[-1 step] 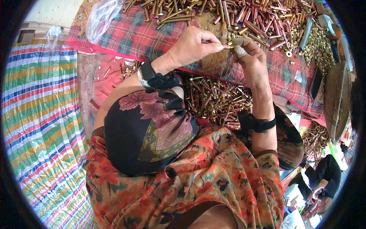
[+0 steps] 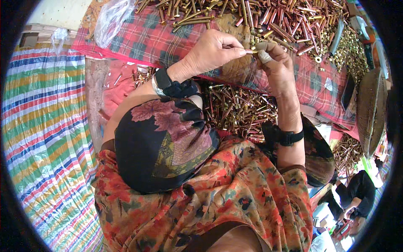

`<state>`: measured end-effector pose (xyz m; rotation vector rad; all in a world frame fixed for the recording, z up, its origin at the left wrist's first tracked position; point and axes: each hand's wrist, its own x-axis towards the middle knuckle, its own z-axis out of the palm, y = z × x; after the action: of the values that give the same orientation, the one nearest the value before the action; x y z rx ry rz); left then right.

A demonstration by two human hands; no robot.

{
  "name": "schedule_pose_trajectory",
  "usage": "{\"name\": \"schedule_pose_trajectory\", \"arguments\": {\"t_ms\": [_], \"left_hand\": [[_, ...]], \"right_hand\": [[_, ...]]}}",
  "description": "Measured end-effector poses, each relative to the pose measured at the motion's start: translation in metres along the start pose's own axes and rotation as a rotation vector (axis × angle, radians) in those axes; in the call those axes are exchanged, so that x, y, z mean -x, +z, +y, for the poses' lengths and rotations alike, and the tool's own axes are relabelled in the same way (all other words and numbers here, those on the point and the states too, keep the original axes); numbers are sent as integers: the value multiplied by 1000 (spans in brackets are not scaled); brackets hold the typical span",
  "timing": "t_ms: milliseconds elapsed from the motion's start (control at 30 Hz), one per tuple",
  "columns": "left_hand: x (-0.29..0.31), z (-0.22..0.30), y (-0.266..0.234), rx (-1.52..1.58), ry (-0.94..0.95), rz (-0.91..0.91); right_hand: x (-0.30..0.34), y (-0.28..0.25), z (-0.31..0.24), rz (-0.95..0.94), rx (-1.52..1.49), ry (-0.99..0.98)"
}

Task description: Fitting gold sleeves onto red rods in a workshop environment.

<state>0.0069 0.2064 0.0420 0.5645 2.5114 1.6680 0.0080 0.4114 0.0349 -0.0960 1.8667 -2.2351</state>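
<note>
While both hands meet out over the plaid cloth (image 2: 176, 35), the thing that matters is the line between them: thin brassy bolt (image 2: 251, 51), suspended above the cloth in the gap between left hand (image 2: 216, 51) and right hand (image 2: 279, 63). It sticks out to the right of the left grip, so it lies just left of the right one. Left grip is closed on it, thumb and forefinger pinching the near end. Right grip is curled around the far end, forefinger above, thumb in pale tape (image 2: 264, 56) below; can't tell from here whether those tips are clamped or just touching. Neither hand is clearly nearer; one sits at each end. Long axis runs left to right across the body, close to level as seen from above, visible part aimed straight at the right fingertips. Which end carries the head I can't say, fingers cover both. By my read, keeping that axis in line with the right fingertips is what counts. Loose bolt pile (image 2: 289, 21) is beyond the hands, small brassy pieces (image 2: 354, 59) off to the right, second pile (image 2: 239, 111) nearer the body, below the cloth's edge.
</note>
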Motion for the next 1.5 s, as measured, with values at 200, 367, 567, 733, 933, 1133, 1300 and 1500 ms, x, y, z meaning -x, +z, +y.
{"name": "schedule_pose_trajectory", "arguments": {"t_ms": [200,367,567,733,933,1133,1300,1500], "left_hand": [[3,4,-1,-120,105,-11],[2,4,-3,-79,100,-36],[0,2,-7,48,14,-32],[0,-2,-6,40,51,-39],[1,2,-4,101,-28,-70],[2,-5,-8,89,-105,-69],[2,-11,-2,147,-48,-52],[1,-2,-1,118,-94,-73]], "right_hand": [[1,0,1,-24,20,64],[3,5,1,-28,-10,41],[9,4,-5,-90,-27,-32],[4,-15,-8,-214,-17,301],[7,9,2,88,495,-299],[11,12,-5,31,477,-269],[12,16,-5,31,334,-270],[14,10,-1,27,43,57]]}}
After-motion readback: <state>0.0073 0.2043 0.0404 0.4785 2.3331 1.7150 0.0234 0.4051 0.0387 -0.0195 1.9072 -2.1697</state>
